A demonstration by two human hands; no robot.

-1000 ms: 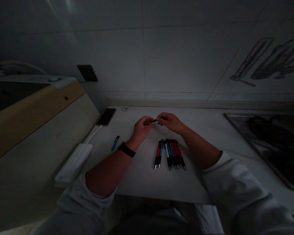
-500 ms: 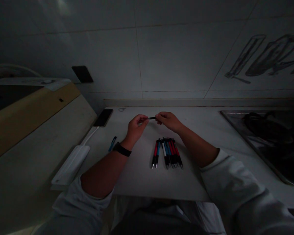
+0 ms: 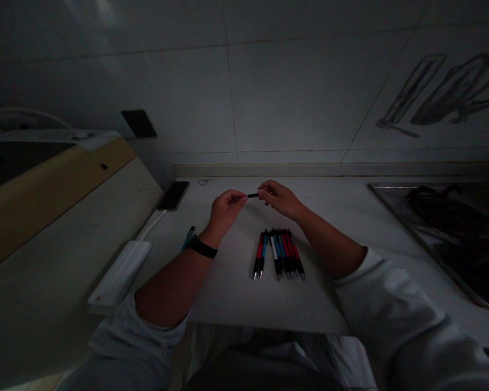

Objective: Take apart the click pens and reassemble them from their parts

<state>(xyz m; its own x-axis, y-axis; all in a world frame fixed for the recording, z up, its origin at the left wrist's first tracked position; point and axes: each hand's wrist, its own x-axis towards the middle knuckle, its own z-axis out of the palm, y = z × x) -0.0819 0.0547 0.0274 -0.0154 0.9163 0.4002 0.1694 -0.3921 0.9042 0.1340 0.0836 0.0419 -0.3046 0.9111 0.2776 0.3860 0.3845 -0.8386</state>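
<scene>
A short dark pen part (image 3: 252, 195) spans the gap between my two hands, above the white counter. My left hand (image 3: 227, 209) pinches its left end between thumb and fingertips. The fingers of my right hand (image 3: 280, 199) close around its other end and hide it. Nearer me on the counter lie two pens (image 3: 260, 255), one red and one blue, side by side. Just right of them is a row of several pens (image 3: 286, 254) in white, blue and red with black grips. A short blue-and-black pen piece (image 3: 188, 238) rests beside my left wrist, partly covered by the watch band.
A phone (image 3: 174, 195) with a white cable to a white power bank (image 3: 121, 273) lies at left, beside a slanted box (image 3: 118, 201). A small ring-like item (image 3: 204, 182) is near the wall. A metal-rimmed stove (image 3: 421, 252) is at right.
My right fingers have shifted slightly and loosened at the end of the pen part. My left hand keeps its pinch. The pens on the counter stay where they were.
</scene>
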